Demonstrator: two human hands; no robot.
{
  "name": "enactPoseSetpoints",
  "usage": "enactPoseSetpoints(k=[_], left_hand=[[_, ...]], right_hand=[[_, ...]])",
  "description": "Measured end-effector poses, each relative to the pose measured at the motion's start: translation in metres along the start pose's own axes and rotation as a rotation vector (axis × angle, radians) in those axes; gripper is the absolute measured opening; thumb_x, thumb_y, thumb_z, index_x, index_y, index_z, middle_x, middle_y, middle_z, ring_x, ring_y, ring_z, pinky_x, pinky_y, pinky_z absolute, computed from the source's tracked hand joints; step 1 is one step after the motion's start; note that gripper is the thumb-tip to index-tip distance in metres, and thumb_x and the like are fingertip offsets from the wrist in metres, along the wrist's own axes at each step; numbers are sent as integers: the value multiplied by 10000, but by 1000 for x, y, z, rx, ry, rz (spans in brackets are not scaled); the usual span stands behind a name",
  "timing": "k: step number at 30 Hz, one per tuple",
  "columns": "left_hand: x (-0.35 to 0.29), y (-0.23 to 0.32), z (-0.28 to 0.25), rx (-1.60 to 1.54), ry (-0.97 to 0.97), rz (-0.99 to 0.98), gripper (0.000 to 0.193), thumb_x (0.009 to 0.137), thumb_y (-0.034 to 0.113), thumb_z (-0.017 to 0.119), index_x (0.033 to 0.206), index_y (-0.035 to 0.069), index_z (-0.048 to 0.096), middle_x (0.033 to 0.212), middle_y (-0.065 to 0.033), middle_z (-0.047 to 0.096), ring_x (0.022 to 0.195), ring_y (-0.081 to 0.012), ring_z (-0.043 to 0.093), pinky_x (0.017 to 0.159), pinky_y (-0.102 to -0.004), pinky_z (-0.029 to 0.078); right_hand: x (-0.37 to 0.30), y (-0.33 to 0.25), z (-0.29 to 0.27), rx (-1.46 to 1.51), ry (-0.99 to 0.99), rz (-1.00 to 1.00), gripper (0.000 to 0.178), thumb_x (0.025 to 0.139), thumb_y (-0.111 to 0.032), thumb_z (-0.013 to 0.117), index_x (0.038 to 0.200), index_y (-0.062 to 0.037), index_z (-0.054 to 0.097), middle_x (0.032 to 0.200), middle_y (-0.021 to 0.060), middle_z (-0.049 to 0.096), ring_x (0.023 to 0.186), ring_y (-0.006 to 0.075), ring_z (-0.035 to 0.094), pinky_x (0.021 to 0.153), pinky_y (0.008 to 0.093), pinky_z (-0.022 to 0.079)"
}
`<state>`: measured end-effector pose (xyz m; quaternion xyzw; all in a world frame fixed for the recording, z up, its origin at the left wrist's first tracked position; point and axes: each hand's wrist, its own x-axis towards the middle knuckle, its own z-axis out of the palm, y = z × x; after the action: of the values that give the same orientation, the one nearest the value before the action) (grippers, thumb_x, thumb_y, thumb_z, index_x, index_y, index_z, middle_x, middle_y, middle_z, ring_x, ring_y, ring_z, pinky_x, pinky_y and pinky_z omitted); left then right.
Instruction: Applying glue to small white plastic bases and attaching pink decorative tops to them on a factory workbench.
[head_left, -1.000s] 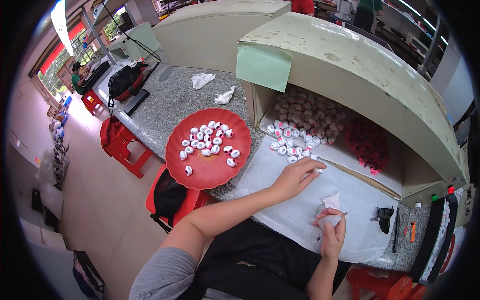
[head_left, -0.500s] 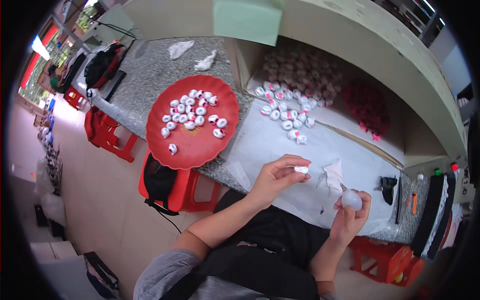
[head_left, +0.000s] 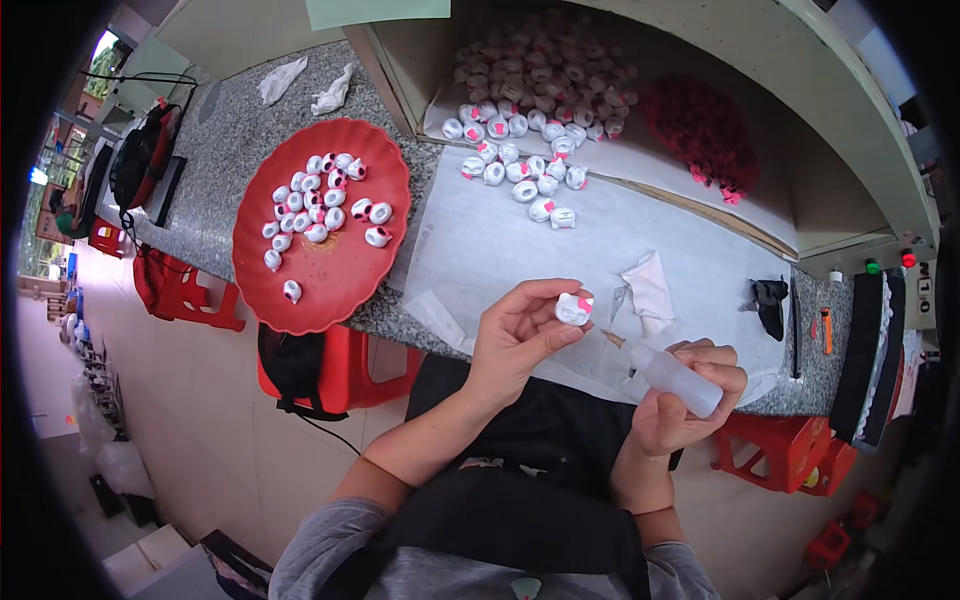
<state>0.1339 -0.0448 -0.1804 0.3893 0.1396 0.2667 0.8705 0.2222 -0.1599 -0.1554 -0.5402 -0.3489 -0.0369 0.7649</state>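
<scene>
L hand (head_left: 512,342) pinching rounded white-and-pink pc (head_left: 573,309) over near part of white paper sheet (head_left: 500,260); R hand (head_left: 690,425) wrapped round translucent squeeze bottle (head_left: 684,382), nozzle (head_left: 612,339) nr pc, apart. Similar pcs (head_left: 316,213) in red scalloped tray (head_left: 345,275), L of sheet.

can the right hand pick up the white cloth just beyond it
Probably not as is: the white cloth lies uncovered and seems close, but the right hand is wrapped around a squeeze bottle.
</scene>
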Motion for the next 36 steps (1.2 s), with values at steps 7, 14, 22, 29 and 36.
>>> enactPoseSetpoints(k=[7,14,22,29,36], left_hand=[[-1,-1,1,12,-5,13,381,686,-18,596,1033,-6,442,976,-121,516,856,-159,530,765,-285,444],[-2,-1,0,2,-24,-28,391,684,-4,605,1037,-4,438,978,-116,516,860,-158,528,765,-288,443],[-2,-1,1,4,0,-24,398,684,10,610,1043,0,438,975,-109,517,875,-152,522,766,-286,443],[-3,-1,1,6,-21,-29,400,685,6,608,1047,-2,437,969,-102,521,880,-147,518,762,-264,431],[-3,-3,0,18,-29,-33,401,684,-9,601,1049,-7,435,966,-103,521,864,-153,528,764,-265,430]], right_hand=[[-4,-2,2,-72,-46,-63,401,634,-275,690,834,-73,407,758,53,432,635,131,438,553,251,397],[-5,-1,1,-107,-56,-84,429,621,-301,702,819,-74,398,746,54,438,602,127,435,523,237,397],[-3,-4,-2,-114,-63,-92,416,625,-285,701,818,-75,399,745,57,441,586,122,418,524,234,381],[-5,-4,-1,-125,-81,-121,429,616,-295,709,831,-83,404,755,56,455,591,121,423,535,246,387],[-6,-4,-1,-127,-88,-106,448,608,-335,705,832,-86,407,755,56,460,585,119,428,533,239,388]])
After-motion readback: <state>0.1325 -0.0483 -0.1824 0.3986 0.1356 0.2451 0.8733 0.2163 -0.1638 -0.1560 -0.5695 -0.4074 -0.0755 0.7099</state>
